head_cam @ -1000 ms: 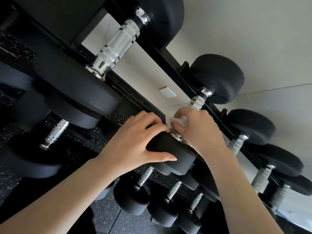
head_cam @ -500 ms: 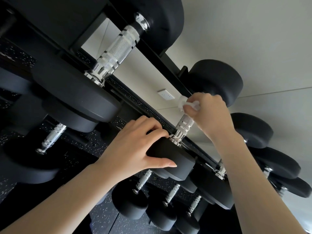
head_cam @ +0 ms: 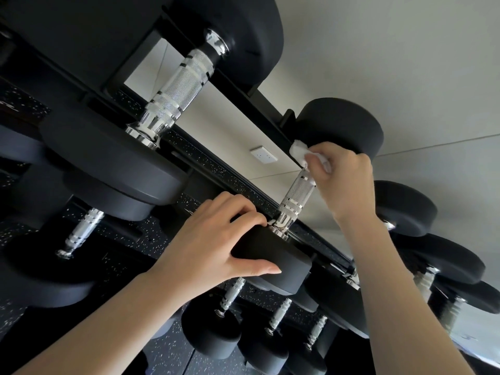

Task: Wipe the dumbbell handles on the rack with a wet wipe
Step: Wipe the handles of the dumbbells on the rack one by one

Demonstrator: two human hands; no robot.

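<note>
A black dumbbell lies across the top tier of the rack (head_cam: 238,101), its knurled chrome handle (head_cam: 295,197) bare along most of its length. My right hand (head_cam: 342,180) grips the far end of that handle through a white wet wipe (head_cam: 300,152), close to the far black head (head_cam: 341,125). My left hand (head_cam: 213,244) holds the near black head (head_cam: 276,261) of the same dumbbell, fingers over its top edge and thumb along its face.
A bigger dumbbell with a chrome handle (head_cam: 173,96) sits to the left on the same tier. More dumbbells (head_cam: 405,207) line the tier to the right, and a lower tier holds several smaller ones (head_cam: 230,296). A wall socket (head_cam: 263,155) shows behind; speckled black floor lies below.
My right hand has slid the wipe up the handle from the near end to the far end, uncovering the chrome. My left hand has kept its hold on the near head.
</note>
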